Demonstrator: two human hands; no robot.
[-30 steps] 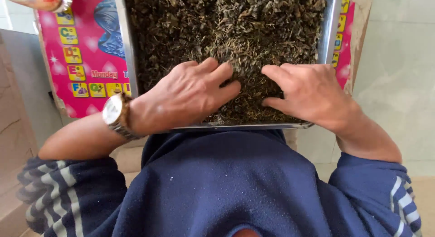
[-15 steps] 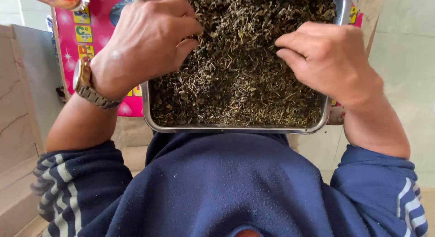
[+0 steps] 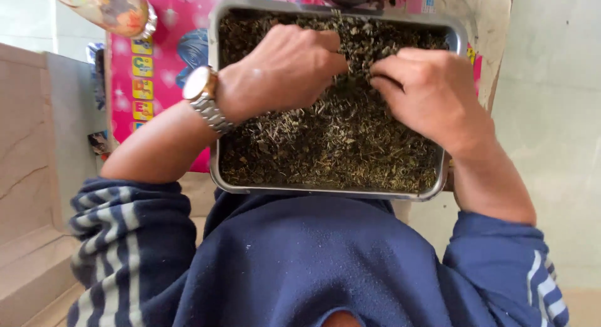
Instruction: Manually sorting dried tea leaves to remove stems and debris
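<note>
A rectangular steel tray (image 3: 325, 192) filled with dried, crumbled dark green leaves (image 3: 325, 145) rests in front of my chest. My left hand (image 3: 282, 70), with a metal wristwatch (image 3: 203, 95) on its wrist, lies palm down on the leaves in the far half of the tray, fingers curled into them. My right hand (image 3: 426, 92) sits beside it, fingertips bent into the leaves and almost meeting the left fingertips near the tray's middle. Both sleeves are dark blue with grey stripes.
A pink children's chart (image 3: 147, 70) with coloured letter squares lies under the tray on the left. A plastic bottle (image 3: 113, 8) shows at the top left. A beige stone step (image 3: 31, 177) runs along the left, pale tiled floor (image 3: 551, 145) to the right.
Both hands have gone from the tray's near edge to its far half and drawn together. The view has pulled back, so the whole tray now shows.
</note>
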